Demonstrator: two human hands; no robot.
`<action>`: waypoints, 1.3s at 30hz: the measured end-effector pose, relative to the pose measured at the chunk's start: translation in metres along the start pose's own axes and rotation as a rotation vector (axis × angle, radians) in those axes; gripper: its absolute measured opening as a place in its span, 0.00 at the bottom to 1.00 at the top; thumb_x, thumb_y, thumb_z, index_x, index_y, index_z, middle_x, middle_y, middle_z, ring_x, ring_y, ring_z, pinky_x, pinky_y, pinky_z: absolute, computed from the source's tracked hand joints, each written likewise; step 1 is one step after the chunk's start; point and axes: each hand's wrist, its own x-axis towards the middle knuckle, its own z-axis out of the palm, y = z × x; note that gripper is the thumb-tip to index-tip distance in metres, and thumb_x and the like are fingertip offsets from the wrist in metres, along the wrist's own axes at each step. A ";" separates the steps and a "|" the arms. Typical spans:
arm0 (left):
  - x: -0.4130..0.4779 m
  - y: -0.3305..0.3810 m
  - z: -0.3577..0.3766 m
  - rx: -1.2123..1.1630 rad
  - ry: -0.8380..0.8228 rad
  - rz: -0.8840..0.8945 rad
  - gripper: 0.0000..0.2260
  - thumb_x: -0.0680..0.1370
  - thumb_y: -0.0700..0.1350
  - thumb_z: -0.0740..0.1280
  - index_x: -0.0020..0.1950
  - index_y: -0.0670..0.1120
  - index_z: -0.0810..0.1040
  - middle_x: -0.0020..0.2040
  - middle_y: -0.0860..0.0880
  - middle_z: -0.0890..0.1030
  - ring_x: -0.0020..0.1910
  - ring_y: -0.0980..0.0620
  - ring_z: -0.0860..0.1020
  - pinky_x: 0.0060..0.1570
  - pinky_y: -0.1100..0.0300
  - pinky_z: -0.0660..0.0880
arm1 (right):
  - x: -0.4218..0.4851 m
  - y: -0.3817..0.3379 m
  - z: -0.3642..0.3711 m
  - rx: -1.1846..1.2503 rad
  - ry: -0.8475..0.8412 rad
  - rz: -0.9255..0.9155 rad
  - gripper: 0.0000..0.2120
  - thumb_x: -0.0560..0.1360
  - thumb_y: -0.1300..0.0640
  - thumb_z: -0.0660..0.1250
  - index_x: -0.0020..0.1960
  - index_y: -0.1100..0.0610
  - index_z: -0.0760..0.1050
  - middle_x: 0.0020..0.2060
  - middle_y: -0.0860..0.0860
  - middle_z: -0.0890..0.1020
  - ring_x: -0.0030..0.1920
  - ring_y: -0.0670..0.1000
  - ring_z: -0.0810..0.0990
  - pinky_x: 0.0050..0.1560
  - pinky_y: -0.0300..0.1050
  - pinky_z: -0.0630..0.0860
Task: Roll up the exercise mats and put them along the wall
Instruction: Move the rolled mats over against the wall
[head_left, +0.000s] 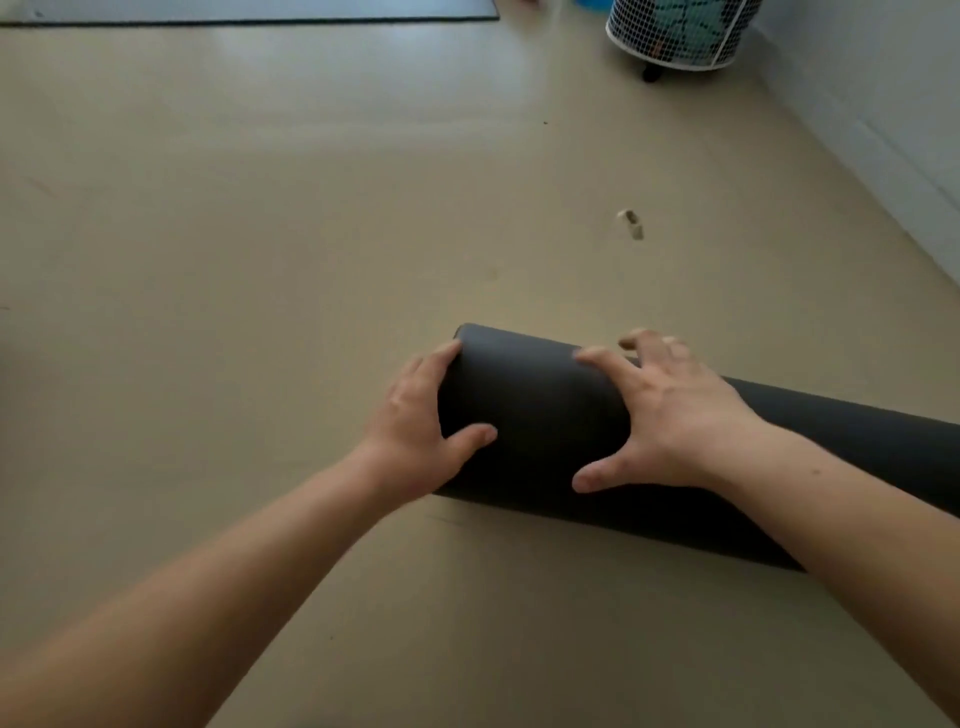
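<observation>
A left hand (415, 431) wraps the end of a rolled mat (540, 415) lying on the floor (311, 208); the right hand (670, 415), spread wide, clasps it just beside. Beyond that hand, the roll runs out of frame.

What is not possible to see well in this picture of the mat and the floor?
Head view only.
Rolled mat: right end cut off by the frame edge; left end face covered by the left hand.
Flat mat: only a strip shows, the top edge cuts the rest.
Wire basket: top cut off, contents blurred behind the mesh.
Small pale object: too small and blurred to name.
</observation>
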 end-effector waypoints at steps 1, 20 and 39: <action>-0.011 -0.003 0.004 0.000 0.024 0.009 0.43 0.71 0.52 0.80 0.81 0.51 0.63 0.70 0.51 0.73 0.69 0.51 0.71 0.72 0.54 0.68 | 0.001 -0.002 -0.003 -0.003 -0.037 -0.011 0.63 0.55 0.22 0.75 0.77 0.28 0.38 0.80 0.51 0.51 0.79 0.59 0.56 0.74 0.60 0.66; 0.026 0.022 -0.014 0.081 -0.216 -0.068 0.36 0.75 0.55 0.76 0.79 0.49 0.64 0.69 0.49 0.73 0.69 0.47 0.72 0.71 0.45 0.71 | -0.013 0.040 0.004 -0.209 -0.190 0.059 0.76 0.49 0.21 0.76 0.74 0.31 0.22 0.79 0.54 0.58 0.77 0.59 0.62 0.67 0.59 0.73; 0.098 0.242 0.173 0.664 -0.510 0.366 0.59 0.69 0.60 0.80 0.84 0.54 0.40 0.75 0.42 0.65 0.74 0.40 0.64 0.70 0.45 0.69 | -0.152 0.277 0.070 -0.040 0.007 0.602 0.71 0.55 0.25 0.78 0.76 0.30 0.26 0.84 0.48 0.45 0.81 0.64 0.51 0.72 0.74 0.64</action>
